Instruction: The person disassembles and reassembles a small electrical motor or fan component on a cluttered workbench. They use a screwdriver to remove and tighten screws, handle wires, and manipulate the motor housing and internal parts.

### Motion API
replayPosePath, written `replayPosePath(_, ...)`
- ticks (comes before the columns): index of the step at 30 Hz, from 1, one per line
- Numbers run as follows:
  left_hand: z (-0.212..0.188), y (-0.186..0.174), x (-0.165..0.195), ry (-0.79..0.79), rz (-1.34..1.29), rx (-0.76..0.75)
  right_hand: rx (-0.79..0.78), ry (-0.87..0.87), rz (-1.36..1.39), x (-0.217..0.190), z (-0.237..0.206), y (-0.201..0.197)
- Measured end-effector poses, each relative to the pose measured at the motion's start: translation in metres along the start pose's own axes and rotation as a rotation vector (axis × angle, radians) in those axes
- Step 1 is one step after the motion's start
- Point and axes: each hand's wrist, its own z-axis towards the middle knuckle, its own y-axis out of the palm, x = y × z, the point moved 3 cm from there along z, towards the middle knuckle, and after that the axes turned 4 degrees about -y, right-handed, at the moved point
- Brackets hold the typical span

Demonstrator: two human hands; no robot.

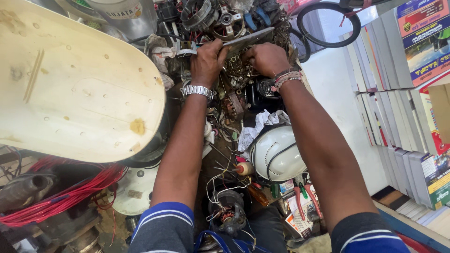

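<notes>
My left hand, with a metal watch on the wrist, grips the near edge of a flat grey metal plate at the back of a cluttered bench. My right hand, with thread bands on the wrist, is closed with its fingers buried in a pile of small brass and metal parts under that plate. What the right fingers pinch is hidden. Motor windings and rotors lie just beyond both hands.
A large cream oval panel covers the left side. Red wire coils lie at lower left. A white dome housing, a small motor and red-handled pliers sit near me. Stacked books fill the right.
</notes>
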Motion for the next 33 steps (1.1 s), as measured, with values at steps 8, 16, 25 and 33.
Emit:
replayPosePath(8, -0.001, 0.001, 0.0, -0.007, 0.012, -0.001, 0.121, -0.036, -0.252, -0.001, 0.003, 0.026)
replayPosePath(16, -0.001, 0.004, -0.003, -0.009, 0.022, -0.008, 0.202, 0.005, -0.04, 0.0, -0.009, 0.016)
replayPosePath(25, -0.001, 0.005, -0.002, -0.022, -0.006, -0.013, 0.183, -0.013, -0.017, -0.01, -0.004, 0.019)
replayPosePath(33, -0.001, 0.003, -0.001, 0.004, 0.021, 0.008, 0.185, 0.036, 0.049, -0.011, -0.003, 0.017)
